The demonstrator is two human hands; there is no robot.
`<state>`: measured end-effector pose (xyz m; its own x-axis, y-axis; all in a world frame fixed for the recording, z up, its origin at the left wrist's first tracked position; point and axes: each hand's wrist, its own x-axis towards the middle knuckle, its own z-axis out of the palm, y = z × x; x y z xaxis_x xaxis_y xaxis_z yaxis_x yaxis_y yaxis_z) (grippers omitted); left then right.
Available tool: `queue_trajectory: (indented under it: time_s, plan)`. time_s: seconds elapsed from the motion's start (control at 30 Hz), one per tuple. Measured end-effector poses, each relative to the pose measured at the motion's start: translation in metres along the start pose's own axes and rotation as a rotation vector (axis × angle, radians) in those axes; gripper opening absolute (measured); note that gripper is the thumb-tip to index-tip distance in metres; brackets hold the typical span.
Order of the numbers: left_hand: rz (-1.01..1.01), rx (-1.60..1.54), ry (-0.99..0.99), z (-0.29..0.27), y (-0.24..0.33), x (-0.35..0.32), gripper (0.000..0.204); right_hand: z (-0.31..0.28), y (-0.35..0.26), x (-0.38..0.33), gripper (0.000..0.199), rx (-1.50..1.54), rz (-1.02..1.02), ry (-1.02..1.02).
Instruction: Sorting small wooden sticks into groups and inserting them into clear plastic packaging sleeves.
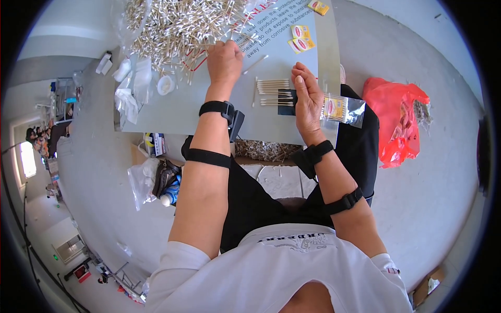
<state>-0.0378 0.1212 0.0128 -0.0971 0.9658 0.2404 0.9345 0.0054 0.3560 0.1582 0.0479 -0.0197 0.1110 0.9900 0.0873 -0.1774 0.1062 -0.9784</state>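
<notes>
My left hand (225, 63) is at the near edge of a big heap of cotton swabs (175, 34), its fingers curled in. Whatever they pinch is hidden. My right hand (309, 101) stands on its edge, fingers stretched and thumb apart, beside a short row of swabs (273, 84) laid side by side. Part of that row lies over a small dark patch (286, 108) on the table. Right of this hand, a clear packet (350, 110) with swabs and a yellow card sticks out past the table's edge. One loose swab (255, 64) lies between my hands.
Yellow cards (301, 39) lie at the table's far right. White plastic wrap (126, 101) and a small white round container (166, 85) are at its left. A red plastic bag (396, 120) rests on the floor to the right. Below the table's near edge, a box (266, 150) holds more swabs.
</notes>
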Motion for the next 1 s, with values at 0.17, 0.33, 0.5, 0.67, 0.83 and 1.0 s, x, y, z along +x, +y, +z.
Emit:
queue_trajectory:
  time_s: [0.17,0.33,0.5,0.67,0.83,1.0]
  plan:
    - [-0.014,0.063,0.137,0.001,-0.017,0.015,0.014,0.009,-0.004,-0.002,0.027,0.038,0.006,-0.014]
    - [-0.021,0.090,-0.077,-0.006,0.000,0.014,0.015,0.003,0.000,-0.001,0.025,0.009,-0.001,0.006]
    - [-0.070,0.106,-0.117,-0.006,0.000,0.022,0.019,0.008,-0.003,-0.001,0.024,-0.010,-0.009,-0.007]
    - [-0.156,0.049,-0.256,-0.015,-0.004,0.026,0.021,0.004,0.001,0.000,0.024,0.023,-0.015,0.005]
    - [-0.483,-0.578,0.076,-0.021,-0.039,0.007,0.011,0.008,-0.002,-0.001,0.022,0.008,-0.021,-0.003]
    - [-0.640,-0.819,0.054,-0.025,-0.030,-0.017,0.006,0.004,0.004,-0.001,0.019,0.047,-0.011,0.046]
